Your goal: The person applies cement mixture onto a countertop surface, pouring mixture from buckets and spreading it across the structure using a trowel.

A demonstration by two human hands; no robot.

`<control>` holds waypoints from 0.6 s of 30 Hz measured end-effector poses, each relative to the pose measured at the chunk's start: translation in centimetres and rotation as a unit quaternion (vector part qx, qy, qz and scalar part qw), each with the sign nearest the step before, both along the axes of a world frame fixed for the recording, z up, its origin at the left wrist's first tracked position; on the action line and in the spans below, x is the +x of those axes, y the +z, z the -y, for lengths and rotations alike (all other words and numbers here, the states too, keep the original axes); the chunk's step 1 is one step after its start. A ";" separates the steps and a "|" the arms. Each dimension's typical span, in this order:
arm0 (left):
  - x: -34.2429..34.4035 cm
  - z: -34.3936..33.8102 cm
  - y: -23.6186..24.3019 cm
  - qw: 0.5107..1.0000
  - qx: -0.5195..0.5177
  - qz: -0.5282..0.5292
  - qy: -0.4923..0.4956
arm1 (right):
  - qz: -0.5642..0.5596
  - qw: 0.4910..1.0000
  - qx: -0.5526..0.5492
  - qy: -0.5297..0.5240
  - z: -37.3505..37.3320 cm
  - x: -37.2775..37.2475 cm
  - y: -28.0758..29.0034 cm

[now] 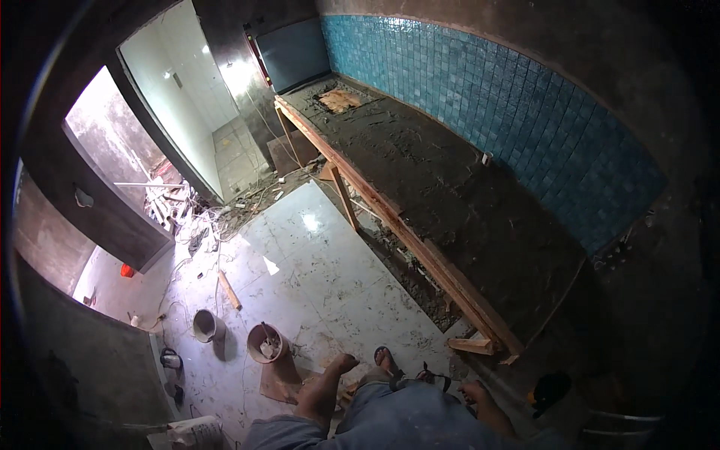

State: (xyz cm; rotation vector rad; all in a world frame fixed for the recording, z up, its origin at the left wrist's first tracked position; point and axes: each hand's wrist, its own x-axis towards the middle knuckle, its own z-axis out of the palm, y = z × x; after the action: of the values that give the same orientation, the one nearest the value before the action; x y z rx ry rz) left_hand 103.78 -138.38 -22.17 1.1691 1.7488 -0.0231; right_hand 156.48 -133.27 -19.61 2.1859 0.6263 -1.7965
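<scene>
On a pale, dirt-streaked floor [337,277], a person in blue clothing [405,421] held the left hand [345,364] out in front, near a pinkish bucket [282,352] that stood farther left with lumpy material [270,346] inside; whether the fingers of that hand were together or apart could not be told. The right hand [472,391], in dimmer light across from it, showed bent fingers, though whether they were clamped on anything could not be made out. A sandalled foot [385,361] appeared between the two hands. A grey bucket [218,330] stood beyond the pinkish one, to its left, and a length of wood [229,290] lay on the floor past both. At right, a broad, dark, rough-surfaced bed [420,157] stretched between a wooden edging [420,244] and a wall of glossy teal tiles [465,82], while rubble [166,201] lay heaped by a bright doorway [112,124] at left
</scene>
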 end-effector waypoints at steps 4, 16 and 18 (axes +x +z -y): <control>3.2 5.2 1.8 0.998 -0.003 0.014 0.068 | 0.028 0.999 0.001 0.047 -0.9 2.4 -2.3; 12.5 10.8 11.1 0.981 -0.104 0.094 0.134 | 0.008 0.999 0.039 -0.012 2.1 9.4 -5.3; 15.0 7.6 14.0 0.993 -0.084 -0.042 0.071 | -0.054 0.991 0.080 -0.088 3.8 12.3 -8.9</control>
State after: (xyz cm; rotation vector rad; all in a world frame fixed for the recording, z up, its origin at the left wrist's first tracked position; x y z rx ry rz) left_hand 118.73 -146.00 -8.19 0.9313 1.8622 -0.1323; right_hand 168.78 -137.11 -28.47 2.3241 0.6389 -2.0304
